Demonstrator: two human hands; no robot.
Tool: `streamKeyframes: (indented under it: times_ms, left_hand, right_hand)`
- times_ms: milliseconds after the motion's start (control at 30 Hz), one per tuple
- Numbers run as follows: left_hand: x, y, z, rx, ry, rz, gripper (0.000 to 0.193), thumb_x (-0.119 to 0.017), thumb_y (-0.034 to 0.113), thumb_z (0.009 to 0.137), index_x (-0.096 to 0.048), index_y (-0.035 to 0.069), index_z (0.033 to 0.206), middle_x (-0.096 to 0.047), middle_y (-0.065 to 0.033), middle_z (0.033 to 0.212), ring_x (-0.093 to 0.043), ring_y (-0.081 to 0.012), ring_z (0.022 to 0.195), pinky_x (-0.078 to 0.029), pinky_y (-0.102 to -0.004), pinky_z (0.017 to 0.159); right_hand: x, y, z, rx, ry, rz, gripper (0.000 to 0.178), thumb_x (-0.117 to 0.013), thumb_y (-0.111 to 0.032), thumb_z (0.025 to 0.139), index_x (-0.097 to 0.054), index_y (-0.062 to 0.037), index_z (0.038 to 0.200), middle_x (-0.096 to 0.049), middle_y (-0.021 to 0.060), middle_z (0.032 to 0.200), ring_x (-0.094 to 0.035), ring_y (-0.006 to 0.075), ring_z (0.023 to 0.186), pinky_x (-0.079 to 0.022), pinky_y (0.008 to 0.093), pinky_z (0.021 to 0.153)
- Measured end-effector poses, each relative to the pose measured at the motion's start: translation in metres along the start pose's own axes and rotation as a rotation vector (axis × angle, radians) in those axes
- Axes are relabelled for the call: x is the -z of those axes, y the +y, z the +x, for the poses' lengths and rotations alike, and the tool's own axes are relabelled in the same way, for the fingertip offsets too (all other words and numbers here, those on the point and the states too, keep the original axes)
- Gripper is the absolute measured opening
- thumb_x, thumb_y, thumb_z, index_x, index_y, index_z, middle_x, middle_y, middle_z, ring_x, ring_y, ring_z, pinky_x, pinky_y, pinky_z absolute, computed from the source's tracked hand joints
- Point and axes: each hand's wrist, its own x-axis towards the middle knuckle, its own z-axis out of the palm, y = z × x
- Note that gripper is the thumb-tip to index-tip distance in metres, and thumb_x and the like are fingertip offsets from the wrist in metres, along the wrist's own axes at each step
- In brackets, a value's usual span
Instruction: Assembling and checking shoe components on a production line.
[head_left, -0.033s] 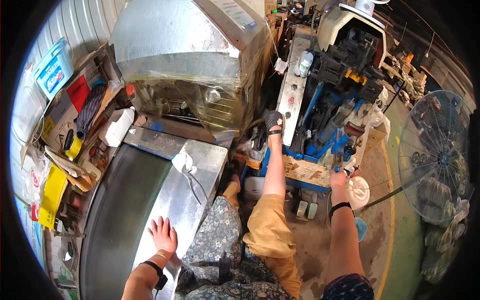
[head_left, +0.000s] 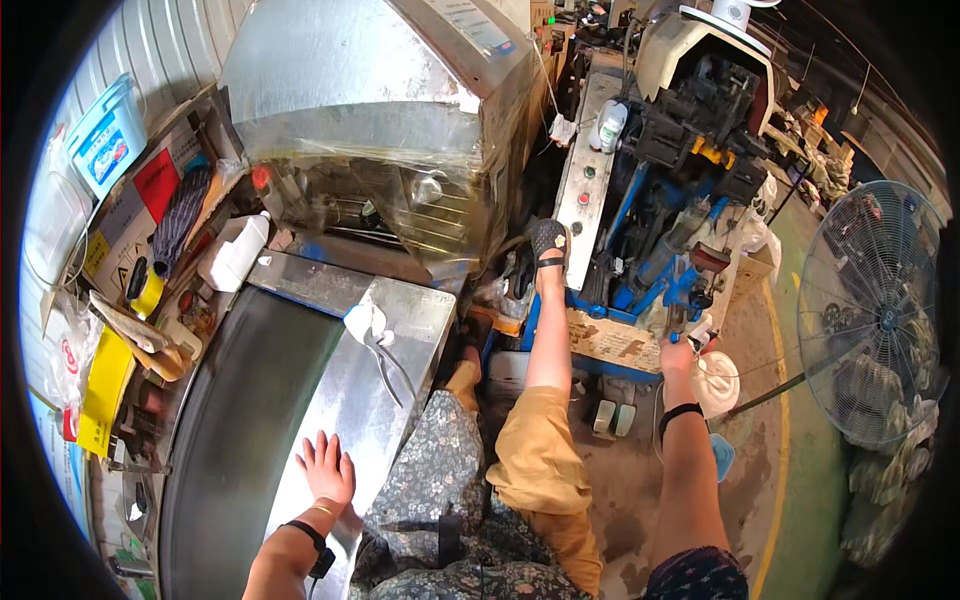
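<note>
My left hand (head_left: 327, 475) lies flat on the bare metal strip (head_left: 410, 312) beside a dark belt (head_left: 250, 410), its fingers spread and nothing in them. Farther up that strip rest a pair of metal pliers (head_left: 384, 360) and a crumpled white piece (head_left: 366, 322). My right hand (head_left: 677, 358) reaches out to the near right corner of a blue-framed machine (head_left: 640, 270). Its fingers are curled around a small part with blue and white bits, whose kind I cannot make out. My foot in a dark sandal (head_left: 549, 240) is propped against the machine's front.
A large metal hood (head_left: 350, 90) draped in clear plastic stands over the belt's far end. On the left, a cluttered shelf holds a white jug (head_left: 235, 252). To the right are a big floor fan (head_left: 880, 310) and a white bucket (head_left: 717, 383); pedals (head_left: 614, 418) sit below the machine.
</note>
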Motion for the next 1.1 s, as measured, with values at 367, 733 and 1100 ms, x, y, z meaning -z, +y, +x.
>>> streamKeyframes:
  times_ms: [367,733,1100]
  left_hand:
    - [0.002,0.007,0.009,0.009,-0.028,-0.007,0.051,-0.048,0.032,0.092,-0.052,0.011,0.137,-0.037,-0.0175,0.153,-0.021,-0.0476,0.144,-0.006,-0.0665,0.115]
    - [0.013,0.009,0.009,0.022,-0.023,-0.043,0.051,-0.049,0.032,0.091,-0.053,0.009,0.136,-0.038,-0.0196,0.152,-0.022,-0.0492,0.143,-0.005,-0.066,0.115]
    - [0.011,0.01,0.007,0.024,0.02,-0.07,0.052,-0.048,0.035,0.089,-0.055,0.011,0.135,-0.039,-0.0189,0.151,-0.021,-0.049,0.143,-0.005,-0.0672,0.114]
  right_hand:
    - [0.013,-0.014,0.004,-0.079,-0.06,-0.001,0.027,-0.063,-0.025,0.088,-0.068,0.0,0.096,-0.07,0.0196,0.087,-0.066,0.0348,0.082,-0.05,0.0487,0.077]
    - [0.025,-0.045,-0.015,-0.054,-0.116,-0.082,0.037,-0.061,-0.027,0.088,-0.063,0.0056,0.107,-0.068,0.0255,0.101,-0.064,0.0423,0.096,-0.05,0.0501,0.086]
    - [0.023,-0.059,-0.032,-0.019,0.044,-0.374,0.044,-0.059,-0.025,0.093,-0.054,0.002,0.128,-0.07,0.0217,0.097,-0.068,0.0364,0.088,-0.056,0.0466,0.074]
